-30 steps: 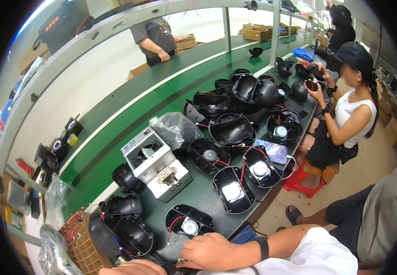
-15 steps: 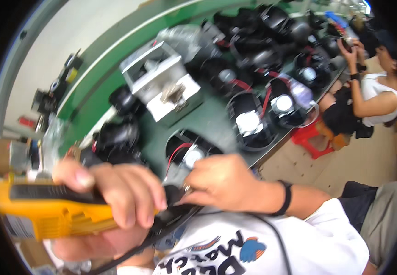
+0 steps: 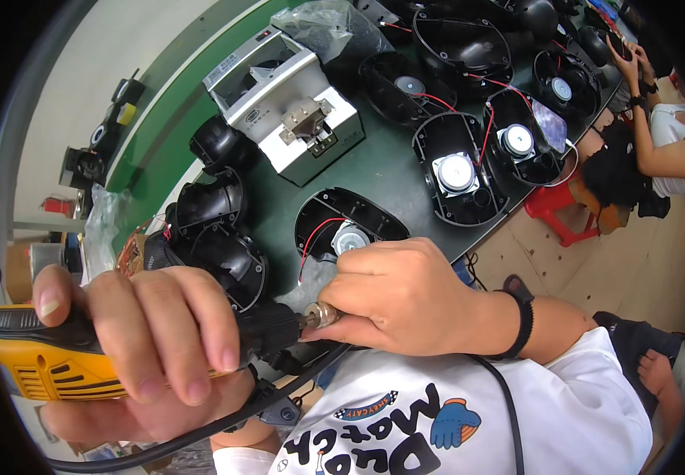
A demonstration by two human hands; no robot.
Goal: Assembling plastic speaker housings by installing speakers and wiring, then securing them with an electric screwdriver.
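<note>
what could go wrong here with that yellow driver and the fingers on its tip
The right hand pinches the silver metal chuck of the yellow and black electric screwdriver that the left hand grips; a trigger press might nip the fingertips. The black power cord runs under both hands and may snag.

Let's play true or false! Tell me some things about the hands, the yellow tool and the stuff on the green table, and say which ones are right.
1. The left hand grips a yellow and black power tool. True.
2. The right hand pinches the tool's metal tip. True.
3. The right wrist wears a red watch. False: it wears a black band.
4. A grey box-shaped machine sits on the green table. True.
5. The black speaker shells have blue wires. False: the wires are red.
6. The stool beside the table is yellow. False: it is red.
</note>
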